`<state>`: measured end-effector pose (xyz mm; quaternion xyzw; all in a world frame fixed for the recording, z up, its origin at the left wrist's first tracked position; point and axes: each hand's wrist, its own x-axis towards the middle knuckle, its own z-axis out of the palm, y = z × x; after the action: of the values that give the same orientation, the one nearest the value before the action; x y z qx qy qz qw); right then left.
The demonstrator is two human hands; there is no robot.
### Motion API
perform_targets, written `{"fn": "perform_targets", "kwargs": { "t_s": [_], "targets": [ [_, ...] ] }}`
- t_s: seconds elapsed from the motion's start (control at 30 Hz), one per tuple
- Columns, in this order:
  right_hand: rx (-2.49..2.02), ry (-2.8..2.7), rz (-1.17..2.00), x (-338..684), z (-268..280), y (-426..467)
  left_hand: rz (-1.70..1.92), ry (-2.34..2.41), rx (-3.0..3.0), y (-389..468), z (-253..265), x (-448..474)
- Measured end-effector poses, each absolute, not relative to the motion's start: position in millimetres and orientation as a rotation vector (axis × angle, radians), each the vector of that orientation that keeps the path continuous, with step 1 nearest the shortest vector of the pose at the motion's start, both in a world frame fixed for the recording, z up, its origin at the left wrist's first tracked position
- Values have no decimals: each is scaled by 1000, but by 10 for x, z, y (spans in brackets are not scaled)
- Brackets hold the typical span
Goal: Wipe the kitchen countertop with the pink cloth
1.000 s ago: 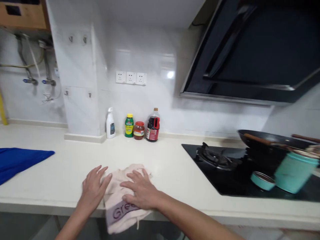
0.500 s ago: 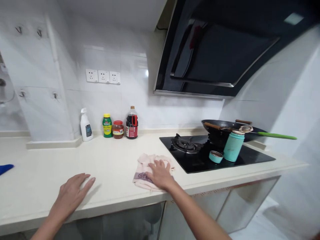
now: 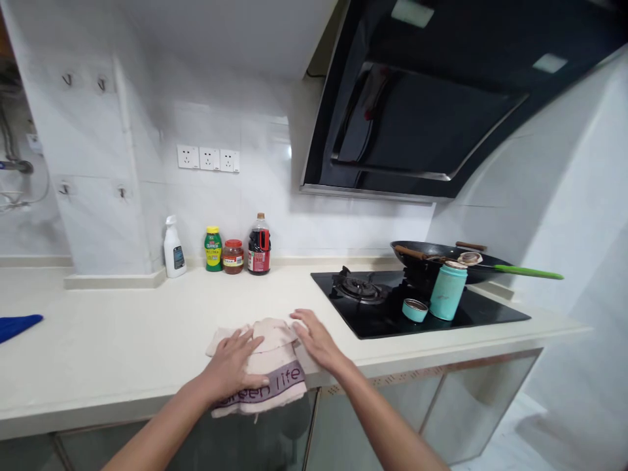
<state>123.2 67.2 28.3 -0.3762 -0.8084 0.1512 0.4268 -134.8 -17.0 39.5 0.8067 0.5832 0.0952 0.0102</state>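
Draping over the near edge of the counter, the cloth lies partly under the left hand, grip released; the right hand, also unclenched, is at its right side.

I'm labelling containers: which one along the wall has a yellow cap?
The green bottle, between the white spray bottle and the jar; the others' tops are white, red and brown.

Lower centre of frame: the cloth overhangs the front edge of the counter, my left hand on it, my right hand at its right side. Left of centre, behind: jar. Right: wok on hob.
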Motion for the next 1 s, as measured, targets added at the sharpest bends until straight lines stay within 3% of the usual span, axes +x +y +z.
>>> {"fn": "perform_targets", "kwargs": {
  "t_s": [0.1,0.23,0.4,0.6,0.8,1.0],
  "targets": [
    [-1146,-1865,210,1842,196,928,227,1843,2488,-195,383,-998],
    [-1274,-1760,222,2367,27,1152,281,1817,2634,-215,284,-448],
    [-1261,-1775,326,2464,-107,1234,127,2023,2671,-75,176,446],
    [-1308,-1803,432,2490,-81,1225,340,1890,2778,225,31,1132],
    [-1350,-1799,507,2561,-56,1226,352,1770,2857,220,-6,1006],
    [-1379,-1862,531,2555,-43,1164,364,1700,2987,-234,-7,18]
  ]
}}
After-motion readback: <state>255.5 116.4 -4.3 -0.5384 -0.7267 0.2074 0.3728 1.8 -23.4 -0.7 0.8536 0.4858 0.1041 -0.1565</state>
